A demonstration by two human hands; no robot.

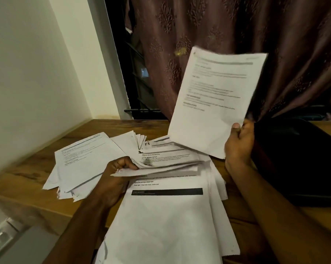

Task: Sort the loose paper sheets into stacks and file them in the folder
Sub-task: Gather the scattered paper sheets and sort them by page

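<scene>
Stack (pixel 166 225) below hands; right hand (pixel 238 143) lifts sheet (pixel 216 100).

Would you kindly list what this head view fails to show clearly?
- Raised sheet in the right hand: text blurred, unreadable.
- Dark folder: cut off by the right edge, in shadow.
- Near stack: bottom cut off.
- Bundle in the left hand: sheet count untellable.

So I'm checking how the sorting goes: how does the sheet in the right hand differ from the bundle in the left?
The white printed sheet in the right hand is held up in the air, nearly upright; the thick bundle of white papers in the left hand lies low and flat over the wooden table. The sheet looks single and thin; the bundle holds many fanned layers. Both carry black print.
</scene>
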